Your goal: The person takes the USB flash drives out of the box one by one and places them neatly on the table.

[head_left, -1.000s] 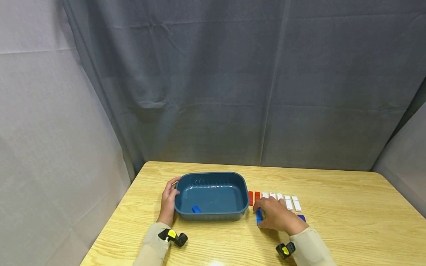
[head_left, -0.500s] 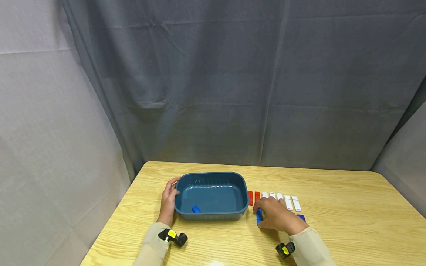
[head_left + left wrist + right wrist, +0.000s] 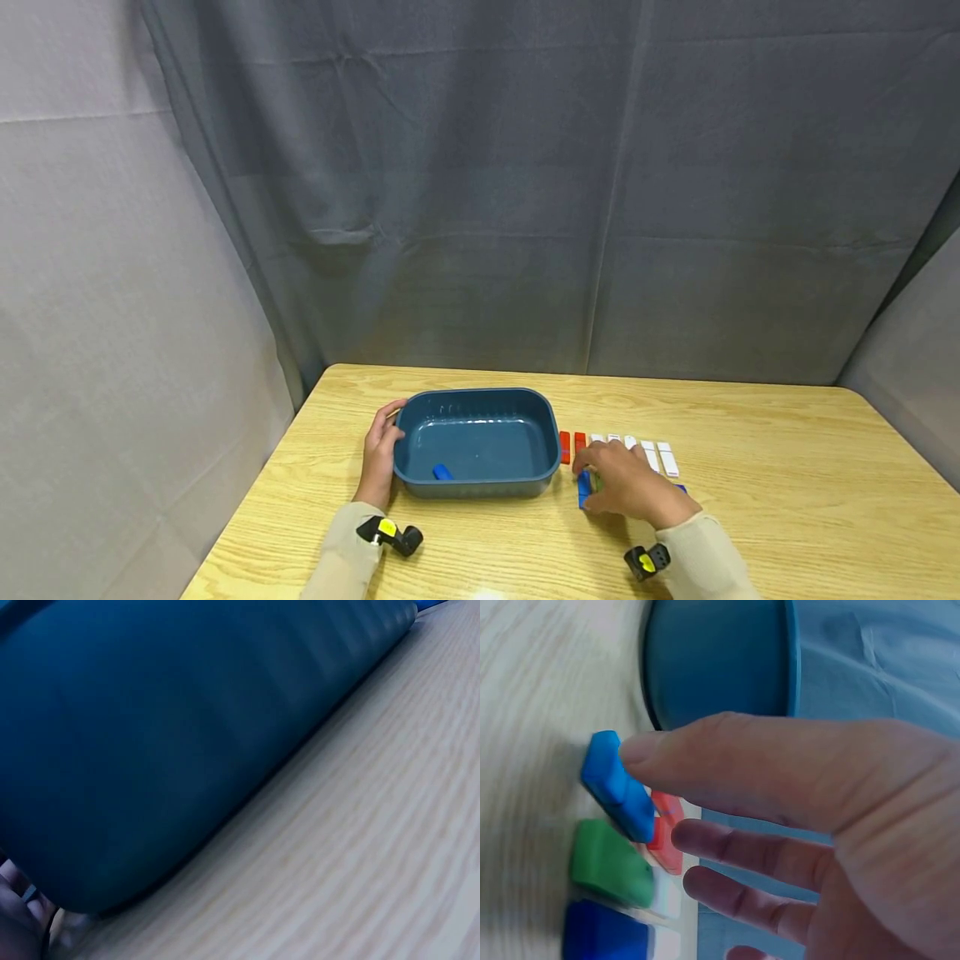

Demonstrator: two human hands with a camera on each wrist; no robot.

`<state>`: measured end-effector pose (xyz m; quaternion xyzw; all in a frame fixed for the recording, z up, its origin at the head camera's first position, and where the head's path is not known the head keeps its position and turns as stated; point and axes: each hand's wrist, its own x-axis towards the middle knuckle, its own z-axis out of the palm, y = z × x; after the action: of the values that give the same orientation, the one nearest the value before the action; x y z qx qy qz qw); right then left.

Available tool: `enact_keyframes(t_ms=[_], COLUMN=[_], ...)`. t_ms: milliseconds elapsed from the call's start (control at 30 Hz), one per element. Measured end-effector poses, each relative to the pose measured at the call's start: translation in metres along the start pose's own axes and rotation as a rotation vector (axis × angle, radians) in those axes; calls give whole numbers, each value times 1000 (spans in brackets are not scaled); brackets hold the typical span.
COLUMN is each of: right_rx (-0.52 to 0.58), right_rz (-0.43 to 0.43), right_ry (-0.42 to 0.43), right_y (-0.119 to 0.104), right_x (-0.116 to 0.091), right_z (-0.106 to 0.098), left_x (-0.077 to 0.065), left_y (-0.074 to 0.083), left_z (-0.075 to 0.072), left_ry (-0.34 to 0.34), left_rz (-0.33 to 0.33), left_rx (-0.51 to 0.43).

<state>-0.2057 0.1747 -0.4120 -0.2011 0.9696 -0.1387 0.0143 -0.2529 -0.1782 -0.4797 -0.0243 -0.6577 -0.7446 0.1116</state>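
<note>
My left hand (image 3: 377, 454) grips the left end of a dark teal plastic basin (image 3: 480, 487), thumb at the rim. Fingers (image 3: 19, 900) show by its base in the left wrist view. My right hand (image 3: 630, 486) reaches over a blue capped stick (image 3: 619, 784), like a USB flash drive, lying on the table right of the basin. In the right wrist view the thumb overlaps the stick's upper edge; the other visible fingers are spread apart from it. A green stick (image 3: 611, 862) and a dark blue stick (image 3: 604, 930) lie alongside.
Two red sticks (image 3: 565, 447) and several white sticks (image 3: 668, 458) form a row behind the right hand. Inside the basin lies another blue stick (image 3: 442, 472). Grey cloth (image 3: 480, 208) hangs behind the wooden table (image 3: 787, 467).
My right hand has shifted slightly to the right, its fingers drawing back a little from the blue stick. The left hand, basin and sticks have stayed put.
</note>
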Motion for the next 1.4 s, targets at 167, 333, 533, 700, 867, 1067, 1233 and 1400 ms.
enact_keyframes(t_ms=[167, 333, 533, 700, 867, 1067, 1233, 1400], right_rx=[3, 9, 21, 61, 90, 115, 120, 125], right_rz=[26, -25, -150, -243, -337, -383, -365, -368], right_ry=[-3, 65, 238, 362, 372, 283, 165, 87], right_y=[0, 1, -6, -23, -44, -70, -88, -105], right_x=[2, 3, 3, 8, 18, 32, 42, 53], right_z=[-5, -12, -13, -11, -3, 12, 25, 37], left_x=[-1, 4, 11, 12, 13, 12, 10, 10], left_y=[0, -12, -28, -30, -29, -31, -33, -34], left_z=[-2, -5, -7, -7, -6, -5, -3, -1], left_ry=[8, 17, 48, 44, 43, 34, 25, 38], left_rz=[5, 5, 5, 7, 12, 31, 30, 18], left_rx=[-4, -51, -88, -130, -164, -172, -158, -140])
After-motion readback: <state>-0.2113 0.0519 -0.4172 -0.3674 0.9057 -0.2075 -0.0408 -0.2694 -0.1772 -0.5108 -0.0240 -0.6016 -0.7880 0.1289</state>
